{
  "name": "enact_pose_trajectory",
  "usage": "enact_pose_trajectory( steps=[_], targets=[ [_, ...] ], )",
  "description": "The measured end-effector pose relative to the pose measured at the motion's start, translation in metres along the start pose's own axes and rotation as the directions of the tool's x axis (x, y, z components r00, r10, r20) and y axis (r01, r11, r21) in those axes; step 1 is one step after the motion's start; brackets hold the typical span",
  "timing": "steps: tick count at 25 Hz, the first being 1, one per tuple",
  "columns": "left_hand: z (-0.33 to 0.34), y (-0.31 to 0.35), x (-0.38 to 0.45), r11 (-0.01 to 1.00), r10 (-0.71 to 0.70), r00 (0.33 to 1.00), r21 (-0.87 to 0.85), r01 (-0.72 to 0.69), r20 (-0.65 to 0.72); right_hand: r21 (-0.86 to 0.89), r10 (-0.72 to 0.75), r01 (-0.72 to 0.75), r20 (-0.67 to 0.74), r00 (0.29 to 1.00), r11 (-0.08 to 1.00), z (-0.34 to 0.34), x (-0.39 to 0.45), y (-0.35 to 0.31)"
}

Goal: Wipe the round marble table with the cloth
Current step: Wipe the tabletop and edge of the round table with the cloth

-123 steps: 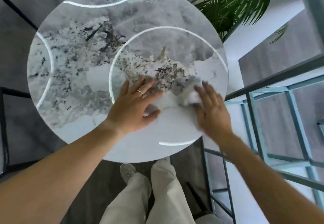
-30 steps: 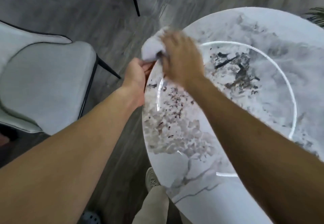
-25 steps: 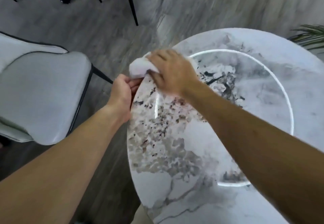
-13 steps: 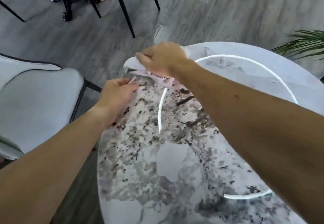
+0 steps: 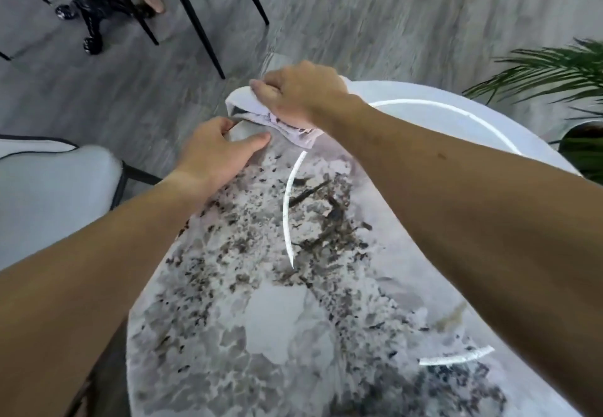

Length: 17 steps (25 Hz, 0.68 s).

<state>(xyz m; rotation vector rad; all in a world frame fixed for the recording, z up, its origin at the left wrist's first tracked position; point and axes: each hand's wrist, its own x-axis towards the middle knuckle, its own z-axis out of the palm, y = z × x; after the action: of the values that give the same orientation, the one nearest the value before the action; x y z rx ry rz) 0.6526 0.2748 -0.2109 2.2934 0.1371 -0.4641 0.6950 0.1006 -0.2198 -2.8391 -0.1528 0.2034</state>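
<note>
The round marble table point(image 5: 277, 312), white with grey and dark speckled veining, fills the lower middle of the head view. My right hand point(image 5: 300, 93) is closed on a crumpled white cloth point(image 5: 248, 103) and presses it on the table's far left rim. Part of the cloth hangs over the edge. My left hand point(image 5: 218, 152) grips the table's rim just below the cloth, thumb on top and fingers curled under the edge. Both forearms cross the foreground and hide parts of the tabletop.
A pale grey upholstered chair point(image 5: 49, 194) stands close on the left. Black chair legs point(image 5: 202, 34) and a black wheeled base point(image 5: 88, 15) are on the grey wood floor behind. A green palm point(image 5: 554, 70) in a pot point(image 5: 584, 145) stands at the right.
My right hand has moved the cloth along the left rim toward the far side. My left hand has followed along the edge. The view has tilted, bringing more tabletop into the foreground.
</note>
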Motion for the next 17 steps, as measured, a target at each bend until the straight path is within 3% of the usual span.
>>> enact_pose_trajectory(
  steps=[3, 8, 10, 13, 17],
  targets=[
    [0.015, 0.024, 0.002, 0.987, 0.083, 0.996, 0.139, -0.086, 0.024, 0.103, 0.209, -0.203, -0.049, 0.977, 0.974, -0.02, -0.023, 0.071],
    [0.048, 0.06, 0.012, 0.893, 0.226, 0.966, 0.37, -0.256, 0.124, 0.093, 0.57, -0.562, -0.118, 0.813, 0.822, -0.038, -0.105, 0.169],
    [0.055, 0.064, 0.015, 0.86, 0.248, 0.957, 0.421, -0.289, 0.151, 0.055, 0.573, -0.571, -0.134, 0.809, 0.819, -0.031, -0.085, 0.156],
    [0.071, 0.07, 0.017, 0.82, 0.288, 0.946, 0.471, -0.324, 0.15, 0.06, 0.435, -0.432, -0.153, 0.887, 0.9, -0.02, -0.054, 0.128],
    [0.093, 0.084, 0.014, 0.764, 0.383, 0.915, 0.511, -0.393, 0.131, 0.143, 0.396, -0.379, -0.121, 0.91, 0.914, -0.023, -0.073, 0.151]
  ],
)
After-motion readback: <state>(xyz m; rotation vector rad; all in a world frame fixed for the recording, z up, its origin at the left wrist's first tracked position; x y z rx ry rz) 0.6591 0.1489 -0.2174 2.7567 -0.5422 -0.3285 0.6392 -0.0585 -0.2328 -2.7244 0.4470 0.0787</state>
